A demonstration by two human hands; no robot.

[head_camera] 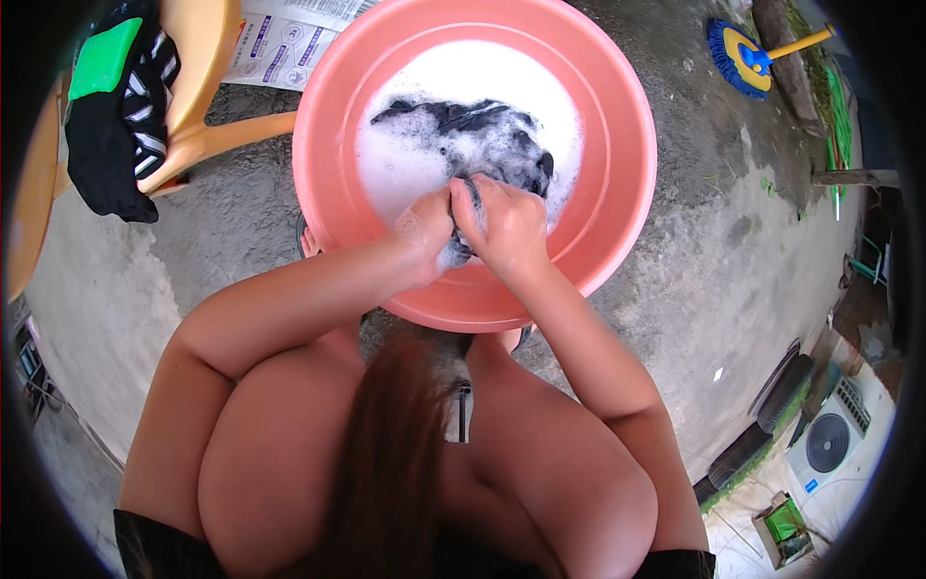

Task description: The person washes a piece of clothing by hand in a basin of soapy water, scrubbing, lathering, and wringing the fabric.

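A round pink plastic basin (629, 145) holds white suds, with a dark wet cloth (463, 119) partly sunk in them. My left hand (427, 231) and my right hand (503, 221) are close together over the basin's near part. Both are closed on a bunched, soapy part of the dark cloth, which shows between them and below the fingers. The rest of the cloth spreads away from the hands through the foam. Suds cling to both hands. Fingers and folds partly hide the gripped part.
At the left, black clothing (101, 159) and a green block (105, 58) lie on a yellow plastic chair (202, 65). Printed plastic packaging (275, 51) is beside the basin. A blue-and-yellow brush (745, 58) lies at the upper right on the concrete ground (694, 289).
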